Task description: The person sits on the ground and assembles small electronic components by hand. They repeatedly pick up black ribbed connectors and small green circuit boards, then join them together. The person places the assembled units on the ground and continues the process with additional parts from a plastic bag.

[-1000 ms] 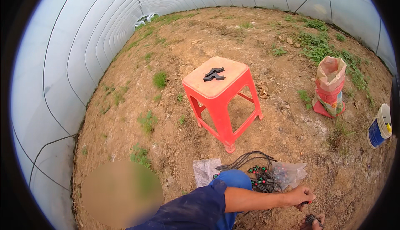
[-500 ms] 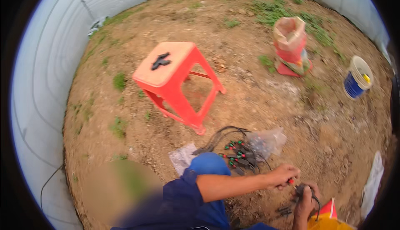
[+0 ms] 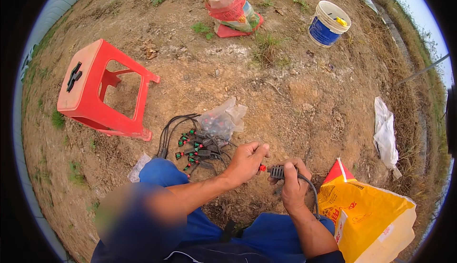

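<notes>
My left hand [image 3: 247,162] pinches a small red fitting [image 3: 262,168] between its fingertips. Facing that fitting almost end to end is a black ribbed cylinder [image 3: 276,171], gripped by my right hand [image 3: 294,183]. A thin black tube [image 3: 312,188] curves out of the right hand and down past the wrist. Whether fitting and cylinder touch is too small to tell. Left of my hands lies a pile of black ribbed sprinkler pieces [image 3: 203,152] with green and red ends and black tubes. A clear plastic bag [image 3: 223,119] of small parts lies against the pile.
A red stool [image 3: 85,103] bearing black pieces [image 3: 74,76] stands at left. Farther off are an open red-and-white sack [image 3: 227,13] and a white-and-blue bucket [image 3: 324,30]. A yellow bag [image 3: 366,210] sits by my right forearm; white sheeting [image 3: 384,134] lies on the soil beyond.
The view has swung to the right, so the stool, sack and bucket sit farther left in it. Both hands keep their holds, with the red fitting and ribbed cylinder now lined up end to end.
</notes>
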Demonstrator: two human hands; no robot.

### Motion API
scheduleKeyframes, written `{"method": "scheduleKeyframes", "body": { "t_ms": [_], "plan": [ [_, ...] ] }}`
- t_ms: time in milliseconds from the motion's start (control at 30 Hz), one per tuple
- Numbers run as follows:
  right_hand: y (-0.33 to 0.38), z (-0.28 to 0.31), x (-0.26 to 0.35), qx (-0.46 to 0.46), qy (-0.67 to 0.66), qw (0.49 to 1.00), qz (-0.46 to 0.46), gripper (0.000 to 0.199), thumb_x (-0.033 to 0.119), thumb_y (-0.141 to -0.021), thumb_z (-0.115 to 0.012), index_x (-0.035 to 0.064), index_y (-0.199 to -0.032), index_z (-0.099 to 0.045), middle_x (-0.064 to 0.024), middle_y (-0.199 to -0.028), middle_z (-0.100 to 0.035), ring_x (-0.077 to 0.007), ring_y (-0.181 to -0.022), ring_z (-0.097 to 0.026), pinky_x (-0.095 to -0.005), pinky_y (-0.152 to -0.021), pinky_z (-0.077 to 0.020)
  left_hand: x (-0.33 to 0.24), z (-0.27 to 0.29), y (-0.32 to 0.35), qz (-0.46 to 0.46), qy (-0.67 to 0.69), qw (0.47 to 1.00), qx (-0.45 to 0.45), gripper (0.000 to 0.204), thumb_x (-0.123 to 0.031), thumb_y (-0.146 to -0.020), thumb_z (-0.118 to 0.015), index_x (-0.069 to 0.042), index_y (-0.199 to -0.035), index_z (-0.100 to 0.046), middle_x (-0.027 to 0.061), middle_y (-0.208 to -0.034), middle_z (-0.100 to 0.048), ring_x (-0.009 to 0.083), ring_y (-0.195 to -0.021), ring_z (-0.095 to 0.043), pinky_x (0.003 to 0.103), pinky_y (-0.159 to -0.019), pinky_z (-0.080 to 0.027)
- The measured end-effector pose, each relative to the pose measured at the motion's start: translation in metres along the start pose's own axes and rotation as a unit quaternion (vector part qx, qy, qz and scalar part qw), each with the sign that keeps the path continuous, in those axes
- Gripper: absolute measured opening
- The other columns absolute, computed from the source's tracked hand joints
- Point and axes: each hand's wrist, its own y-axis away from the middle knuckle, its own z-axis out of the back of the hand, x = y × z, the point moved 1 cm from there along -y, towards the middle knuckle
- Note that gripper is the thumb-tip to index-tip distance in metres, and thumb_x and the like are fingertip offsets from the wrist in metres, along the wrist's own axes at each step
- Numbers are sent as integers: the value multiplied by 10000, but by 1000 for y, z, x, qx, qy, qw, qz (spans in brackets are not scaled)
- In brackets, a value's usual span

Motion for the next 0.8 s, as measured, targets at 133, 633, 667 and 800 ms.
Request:
{"method": "scheduleKeyframes", "body": {
  "t_ms": [133,633,667,800],
  "plan": [
    [-2,-5,-4,-3,25,1000,18,250,208,-991,-517,-24,-926,-586,-123,-753,-663,-159,-603,-640,-295,-551,-529,3,1,0,13,1,1000,-4,344,-290,-1028,-545,-8,-849,-632,-23,-566,-477,47,-491,-459,269,-426,-364],
    [18,-12,-17,-7,74,997,14,216,215,-951,-621,1,-930,-596,-57,-628,-619,-101,-555,-588,-280,-500,-446,6,-1,18,-60,-71,995,-47,325,-205,-982,-610,2,-741,-545,65,-551,-463,93,-529,-431,343,-471,-366],
    [21,-15,-18,-15,68,998,10,214,214,-954,-616,3,-932,-590,-57,-630,-621,-100,-557,-589,-277,-503,-448,4,-2,21,-54,-67,995,-48,326,-200,-980,-613,1,-734,-536,69,-551,-466,101,-527,-435,348,-475,-371],
    [26,-20,-27,-28,47,998,-18,217,216,-964,-599,5,-921,-573,-55,-656,-623,-92,-555,-586,-266,-508,-446,14,4,24,-59,-80,994,-37,239,-207,-1006,-596,-6,-886,-647,-18,-608,-471,33,-588,-444,281,-499,-382]
  ]
}}
